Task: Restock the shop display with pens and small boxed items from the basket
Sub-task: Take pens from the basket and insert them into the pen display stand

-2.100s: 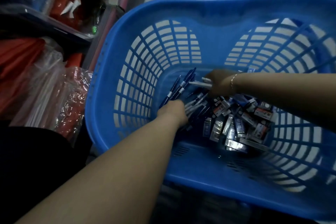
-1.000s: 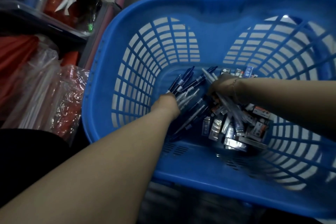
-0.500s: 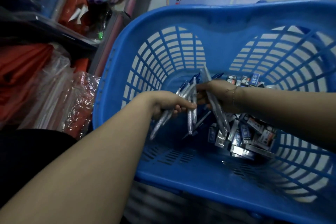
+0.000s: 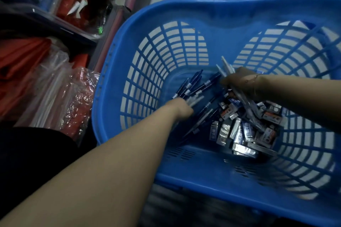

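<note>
Both hands have dropped back into the blue basket (image 4: 184,180): left hand (image 4: 181,108) clutching dark pens (image 4: 191,86) pointing toward one o'clock, right hand (image 4: 239,84) gripping pale pens (image 4: 226,64), small boxes (image 4: 243,131) heaped at five o'clock.

blue slatted basket (image 4: 129,86) filling the frame's right half. dark blue pens (image 4: 191,86) fanned at centre on its floor, a few clear ones (image 4: 226,65) sticking up at centre right. small boxes (image 4: 241,131) heaped lower right of them.
</note>
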`<state>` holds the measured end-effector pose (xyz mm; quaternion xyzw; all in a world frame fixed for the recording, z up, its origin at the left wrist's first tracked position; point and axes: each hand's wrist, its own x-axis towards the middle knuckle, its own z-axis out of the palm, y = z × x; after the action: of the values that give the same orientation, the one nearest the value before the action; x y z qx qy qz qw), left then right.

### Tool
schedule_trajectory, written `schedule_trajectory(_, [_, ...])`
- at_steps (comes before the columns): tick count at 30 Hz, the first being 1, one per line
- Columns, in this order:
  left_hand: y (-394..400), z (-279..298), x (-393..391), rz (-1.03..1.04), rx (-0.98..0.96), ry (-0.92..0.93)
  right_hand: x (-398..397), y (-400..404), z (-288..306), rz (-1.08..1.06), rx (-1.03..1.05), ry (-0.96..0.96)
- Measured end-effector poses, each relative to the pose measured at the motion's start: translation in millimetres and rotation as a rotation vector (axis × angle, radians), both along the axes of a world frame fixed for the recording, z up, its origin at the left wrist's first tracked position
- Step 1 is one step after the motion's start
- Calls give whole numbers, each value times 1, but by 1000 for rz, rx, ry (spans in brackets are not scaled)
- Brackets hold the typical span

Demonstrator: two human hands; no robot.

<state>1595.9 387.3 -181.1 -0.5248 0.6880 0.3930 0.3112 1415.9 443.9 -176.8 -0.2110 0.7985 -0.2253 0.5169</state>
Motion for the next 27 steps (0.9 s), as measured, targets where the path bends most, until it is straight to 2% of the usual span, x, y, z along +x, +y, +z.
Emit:
schedule_trajectory(2, [7, -9, -2, -115, -65, -3, 0, -1, 0, -15, 5, -22])
schedule_trajectory(6, [22, -14, -13, -172, -125, 142, 5, -6, 3, 16, 11, -46])
schedule_trajectory(14, [26, -21, -15, -324, -313, 26, 13, -5, -2, 39, 5, -16])
schedule_trajectory(22, [31, -19, -23, -320, -288, -36, 16, 0, -10, 26, 52, 35])
schedule_trajectory(27, [27, -19, -21, -167, -204, 20, 13, -2, -7, 37, 72, -9])
